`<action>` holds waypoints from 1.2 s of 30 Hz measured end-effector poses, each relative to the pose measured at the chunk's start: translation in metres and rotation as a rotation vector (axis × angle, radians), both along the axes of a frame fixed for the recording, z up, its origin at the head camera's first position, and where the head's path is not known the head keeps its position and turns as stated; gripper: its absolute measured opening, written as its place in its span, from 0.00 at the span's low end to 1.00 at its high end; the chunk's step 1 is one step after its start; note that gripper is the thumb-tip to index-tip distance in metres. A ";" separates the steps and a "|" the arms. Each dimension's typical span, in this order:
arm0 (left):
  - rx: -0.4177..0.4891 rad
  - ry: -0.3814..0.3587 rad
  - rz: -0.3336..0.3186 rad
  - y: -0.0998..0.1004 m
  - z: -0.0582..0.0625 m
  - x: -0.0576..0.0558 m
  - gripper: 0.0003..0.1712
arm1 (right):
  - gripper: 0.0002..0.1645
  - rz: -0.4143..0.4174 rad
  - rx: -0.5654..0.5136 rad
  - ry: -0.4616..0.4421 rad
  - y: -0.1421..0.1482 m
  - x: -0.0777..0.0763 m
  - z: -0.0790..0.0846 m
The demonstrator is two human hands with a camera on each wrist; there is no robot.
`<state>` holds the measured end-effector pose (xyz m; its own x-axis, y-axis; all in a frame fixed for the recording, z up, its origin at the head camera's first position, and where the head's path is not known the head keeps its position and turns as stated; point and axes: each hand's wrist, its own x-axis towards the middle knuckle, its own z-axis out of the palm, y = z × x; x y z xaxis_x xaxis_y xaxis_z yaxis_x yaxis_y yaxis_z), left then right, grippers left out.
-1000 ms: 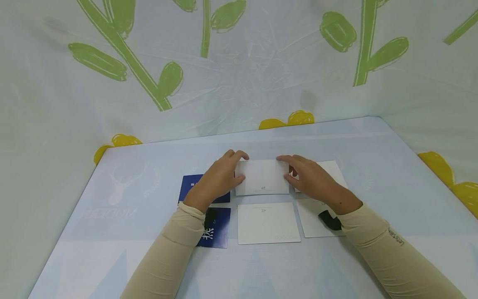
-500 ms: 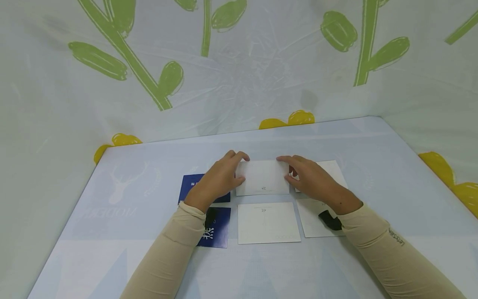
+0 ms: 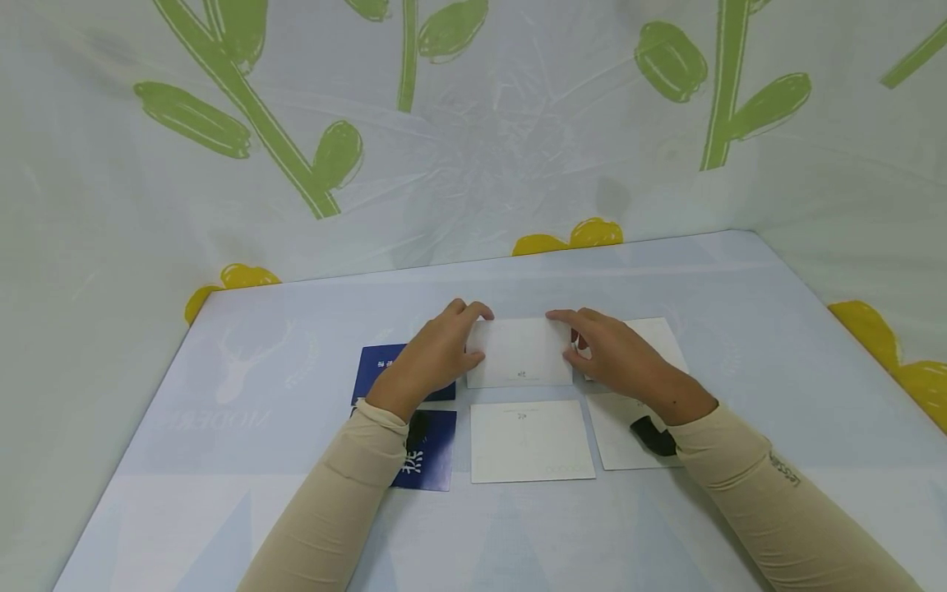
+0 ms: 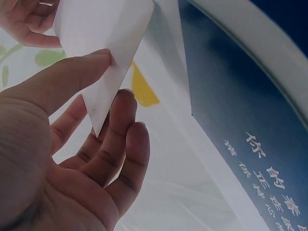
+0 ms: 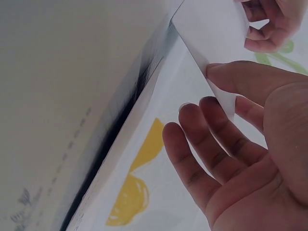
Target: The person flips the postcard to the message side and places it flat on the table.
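Observation:
A white postcard [image 3: 519,349] with a small printed mark near its lower edge is held between both hands, just above the back of the table. My left hand [image 3: 431,355] pinches its left end; the left wrist view has the thumb on the card's face [image 4: 108,29] and fingers behind. At the other end my right hand [image 3: 620,355] pinches the card, thumb against its edge in the right wrist view [image 5: 211,36]. Directly in front lies another white postcard [image 3: 533,441], flat. Under the left forearm are two dark blue cards, an upper one [image 3: 373,370] and a lower one [image 3: 438,448].
To the right, partly covered by the right hand and wrist, lie an upper white card [image 3: 660,339] and a lower white card [image 3: 617,440]. The pale printed table [image 3: 244,444] meets a cloth wall [image 3: 473,181] with green leaf patterns at its back edge.

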<state>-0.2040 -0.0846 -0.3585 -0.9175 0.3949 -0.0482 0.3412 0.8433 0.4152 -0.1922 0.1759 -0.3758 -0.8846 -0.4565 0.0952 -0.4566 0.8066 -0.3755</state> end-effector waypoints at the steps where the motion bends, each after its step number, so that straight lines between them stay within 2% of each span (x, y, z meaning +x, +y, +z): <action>1: -0.003 0.003 0.000 0.000 0.000 0.000 0.33 | 0.37 0.000 0.003 -0.002 0.000 0.000 0.000; 11: -0.027 0.037 -0.006 0.000 -0.005 -0.001 0.33 | 0.45 0.008 0.040 -0.002 0.000 0.000 -0.002; 20: -0.046 0.032 0.008 0.001 -0.009 -0.002 0.33 | 0.44 0.048 0.044 0.101 0.002 0.000 -0.005; 27: -0.059 0.035 0.005 0.002 -0.010 -0.003 0.33 | 0.41 0.089 0.104 0.068 0.002 0.000 -0.005; 36: -0.074 0.050 -0.003 0.002 -0.011 -0.002 0.33 | 0.44 0.114 0.125 0.050 0.004 0.002 -0.006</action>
<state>-0.2064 -0.0825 -0.3693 -0.9181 0.3950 -0.0315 0.3628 0.8698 0.3345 -0.1906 0.1801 -0.3820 -0.8219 -0.5647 0.0744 -0.5636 0.7873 -0.2500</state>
